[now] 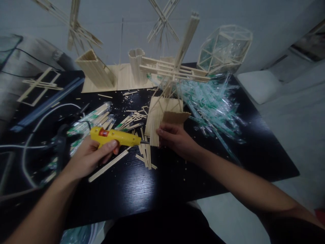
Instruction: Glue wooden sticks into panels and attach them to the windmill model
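My left hand [93, 154] is wrapped round a yellow glue gun [115, 137], whose dark nozzle points right. The nozzle tip is at the lower left edge of a panel of wooden sticks [154, 132]; whether it touches I cannot tell. My right hand [175, 139] grips that panel by its right side, thumb and fingers closed, part of the fingers hidden. A brown flap [176, 117] stands just behind the right hand. Behind the panel lies a flat stick base [165, 103], under a windmill-like stick frame [175, 69].
Loose sticks [145, 152] and bagged sticks [101, 117] lie round the glue gun. Crumpled plastic wrappers [210, 100] cover the right side. At the back stand a triangular stick tower [95, 69] and a round one [137, 66]. A white cable [27, 147] loops at left.
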The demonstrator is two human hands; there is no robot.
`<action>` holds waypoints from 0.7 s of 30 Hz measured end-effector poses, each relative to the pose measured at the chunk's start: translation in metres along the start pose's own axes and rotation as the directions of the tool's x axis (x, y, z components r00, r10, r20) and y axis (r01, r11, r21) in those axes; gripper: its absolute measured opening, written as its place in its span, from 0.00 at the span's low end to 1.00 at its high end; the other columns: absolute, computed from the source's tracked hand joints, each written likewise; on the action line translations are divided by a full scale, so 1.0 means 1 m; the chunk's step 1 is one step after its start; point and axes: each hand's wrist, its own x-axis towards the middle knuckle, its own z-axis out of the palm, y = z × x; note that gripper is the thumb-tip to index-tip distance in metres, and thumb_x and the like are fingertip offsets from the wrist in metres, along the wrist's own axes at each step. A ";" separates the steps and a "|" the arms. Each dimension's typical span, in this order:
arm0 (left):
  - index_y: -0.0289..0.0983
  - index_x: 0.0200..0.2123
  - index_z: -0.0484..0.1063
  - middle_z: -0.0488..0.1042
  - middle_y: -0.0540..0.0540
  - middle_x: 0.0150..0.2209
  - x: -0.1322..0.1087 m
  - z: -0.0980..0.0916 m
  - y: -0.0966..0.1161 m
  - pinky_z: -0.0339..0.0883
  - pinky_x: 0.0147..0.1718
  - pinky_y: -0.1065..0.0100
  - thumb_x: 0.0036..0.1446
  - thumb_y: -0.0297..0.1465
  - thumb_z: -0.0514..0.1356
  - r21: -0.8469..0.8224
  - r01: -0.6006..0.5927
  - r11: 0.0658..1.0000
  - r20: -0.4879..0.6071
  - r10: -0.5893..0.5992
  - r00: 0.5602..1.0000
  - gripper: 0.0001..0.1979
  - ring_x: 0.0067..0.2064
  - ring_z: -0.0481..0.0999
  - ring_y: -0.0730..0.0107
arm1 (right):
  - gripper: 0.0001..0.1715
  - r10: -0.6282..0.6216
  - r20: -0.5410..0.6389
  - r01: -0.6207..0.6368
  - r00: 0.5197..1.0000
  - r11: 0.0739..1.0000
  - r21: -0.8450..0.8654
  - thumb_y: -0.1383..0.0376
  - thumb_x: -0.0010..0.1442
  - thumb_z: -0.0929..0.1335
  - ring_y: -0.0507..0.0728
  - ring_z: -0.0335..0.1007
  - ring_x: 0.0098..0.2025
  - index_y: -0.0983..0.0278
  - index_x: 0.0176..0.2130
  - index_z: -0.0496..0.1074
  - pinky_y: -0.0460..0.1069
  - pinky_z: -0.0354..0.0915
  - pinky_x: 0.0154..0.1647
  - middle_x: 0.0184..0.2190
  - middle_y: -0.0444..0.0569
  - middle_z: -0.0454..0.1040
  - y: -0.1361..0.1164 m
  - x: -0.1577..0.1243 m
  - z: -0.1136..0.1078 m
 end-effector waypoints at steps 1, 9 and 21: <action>0.37 0.30 0.75 0.71 0.50 0.20 0.000 0.000 0.000 0.56 0.14 0.75 0.63 0.52 0.62 0.000 0.003 1.000 -0.004 -0.003 1.000 0.23 0.17 0.63 0.78 | 0.19 0.003 0.001 -0.003 1.000 1.000 -0.002 0.53 0.54 0.81 0.49 0.72 0.28 0.65 0.33 0.78 0.45 0.72 0.34 0.27 0.41 0.76 0.000 0.000 0.000; 0.37 0.30 0.75 0.71 0.50 0.20 0.001 -0.002 -0.003 0.57 0.15 0.75 0.63 0.50 0.62 0.042 0.001 0.999 -0.026 0.000 1.000 0.22 0.18 0.65 0.76 | 0.19 0.046 -0.003 -0.046 0.999 0.999 0.010 0.54 0.53 0.81 0.49 0.74 0.30 0.65 0.35 0.79 0.45 0.72 0.37 0.30 0.43 0.78 0.001 -0.001 0.000; 0.36 0.26 0.73 0.68 0.50 0.18 0.004 0.005 0.004 0.54 0.15 0.74 0.61 0.50 0.64 0.000 0.016 1.000 -0.075 -0.016 0.997 0.24 0.17 0.63 0.76 | 0.19 0.058 0.014 -0.058 0.998 0.998 -0.007 0.54 0.52 0.82 0.48 0.74 0.29 0.65 0.32 0.77 0.45 0.74 0.35 0.28 0.41 0.77 -0.001 -0.002 0.003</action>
